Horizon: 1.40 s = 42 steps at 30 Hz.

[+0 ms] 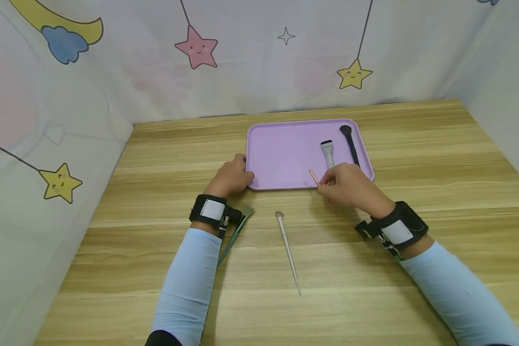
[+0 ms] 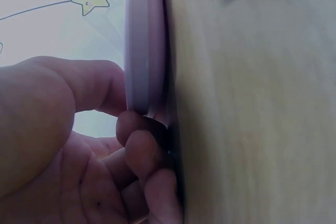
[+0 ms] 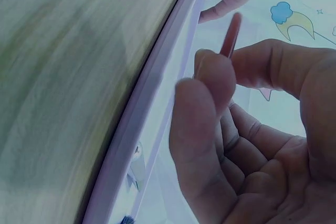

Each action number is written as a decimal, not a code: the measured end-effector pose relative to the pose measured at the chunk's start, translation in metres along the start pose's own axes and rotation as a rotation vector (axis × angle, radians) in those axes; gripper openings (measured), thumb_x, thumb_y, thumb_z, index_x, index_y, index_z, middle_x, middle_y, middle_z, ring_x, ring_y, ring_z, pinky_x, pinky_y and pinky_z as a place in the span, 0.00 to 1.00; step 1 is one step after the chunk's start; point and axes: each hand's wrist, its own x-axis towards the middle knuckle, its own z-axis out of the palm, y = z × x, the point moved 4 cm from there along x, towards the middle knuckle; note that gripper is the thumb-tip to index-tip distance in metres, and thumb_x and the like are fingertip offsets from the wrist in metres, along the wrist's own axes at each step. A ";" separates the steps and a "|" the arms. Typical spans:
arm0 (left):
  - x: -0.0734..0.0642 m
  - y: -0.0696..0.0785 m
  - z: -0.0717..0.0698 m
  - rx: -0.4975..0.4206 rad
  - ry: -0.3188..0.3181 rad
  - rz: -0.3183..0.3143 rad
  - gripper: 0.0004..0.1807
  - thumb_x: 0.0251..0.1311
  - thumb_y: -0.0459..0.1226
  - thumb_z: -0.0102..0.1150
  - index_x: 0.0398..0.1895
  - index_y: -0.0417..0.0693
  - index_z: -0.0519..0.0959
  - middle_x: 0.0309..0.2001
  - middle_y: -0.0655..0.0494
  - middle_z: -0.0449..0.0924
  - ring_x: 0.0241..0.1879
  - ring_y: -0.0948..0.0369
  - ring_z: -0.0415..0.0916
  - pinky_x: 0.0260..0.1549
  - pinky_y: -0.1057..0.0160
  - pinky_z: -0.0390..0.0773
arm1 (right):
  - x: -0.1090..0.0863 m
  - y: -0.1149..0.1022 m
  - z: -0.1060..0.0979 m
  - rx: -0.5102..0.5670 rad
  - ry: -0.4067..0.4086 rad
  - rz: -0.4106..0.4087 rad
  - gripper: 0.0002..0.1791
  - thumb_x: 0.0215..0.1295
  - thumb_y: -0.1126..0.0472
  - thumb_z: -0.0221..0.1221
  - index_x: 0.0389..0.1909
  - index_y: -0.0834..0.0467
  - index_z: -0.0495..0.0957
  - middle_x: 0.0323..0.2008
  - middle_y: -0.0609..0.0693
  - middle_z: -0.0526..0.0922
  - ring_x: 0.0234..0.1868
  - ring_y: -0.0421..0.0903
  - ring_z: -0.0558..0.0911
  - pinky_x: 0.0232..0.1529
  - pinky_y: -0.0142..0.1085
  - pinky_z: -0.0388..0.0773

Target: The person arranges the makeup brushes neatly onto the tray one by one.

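Note:
A lilac tray (image 1: 281,156) lies on the wooden table. At its front left corner my left hand (image 1: 230,177) grips the rim, thumb above; the left wrist view shows curled fingers (image 2: 142,153) by its edge. Over the tray's front edge, my right hand (image 1: 352,190) pinches a thin makeup brush (image 1: 313,177) between thumb and fingers, its small orange-brown tip pointing up and left. Inside the tray, towards the right, lie a grey flat brush (image 1: 327,150) and a black fluffy brush (image 1: 349,142). The right hand hides their lower ends.
A pale, long-handled brush (image 1: 289,252) lies on the table in front of the tray. Left of it, a green brush (image 1: 234,239) is partly covered by my left forearm. A curtain (image 1: 251,91) with stars stands behind the table.

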 end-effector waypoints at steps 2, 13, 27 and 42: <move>0.000 0.000 0.000 0.001 0.001 0.000 0.36 0.67 0.39 0.50 0.76 0.35 0.55 0.58 0.38 0.72 0.45 0.48 0.72 0.41 0.56 0.69 | 0.002 0.000 0.000 0.009 0.003 0.003 0.08 0.58 0.64 0.60 0.27 0.62 0.86 0.17 0.45 0.79 0.18 0.42 0.75 0.23 0.37 0.71; 0.000 0.000 0.001 0.003 0.001 -0.007 0.37 0.67 0.39 0.50 0.76 0.34 0.54 0.59 0.37 0.72 0.44 0.48 0.73 0.40 0.56 0.69 | 0.013 0.003 0.002 0.047 0.011 0.016 0.10 0.58 0.63 0.59 0.22 0.61 0.85 0.11 0.44 0.77 0.15 0.42 0.75 0.21 0.35 0.69; -0.002 0.002 -0.001 0.004 0.000 0.002 0.37 0.66 0.39 0.49 0.76 0.34 0.54 0.62 0.37 0.71 0.47 0.47 0.72 0.44 0.55 0.70 | 0.020 0.010 0.003 0.035 0.024 0.053 0.12 0.60 0.61 0.59 0.20 0.60 0.84 0.11 0.45 0.74 0.15 0.42 0.72 0.19 0.34 0.65; 0.000 -0.001 0.000 0.002 0.002 0.019 0.35 0.66 0.39 0.48 0.75 0.34 0.56 0.59 0.38 0.73 0.46 0.48 0.72 0.44 0.55 0.71 | 0.031 0.017 0.007 0.093 0.000 0.094 0.13 0.62 0.62 0.58 0.21 0.62 0.83 0.15 0.48 0.81 0.16 0.41 0.77 0.19 0.34 0.74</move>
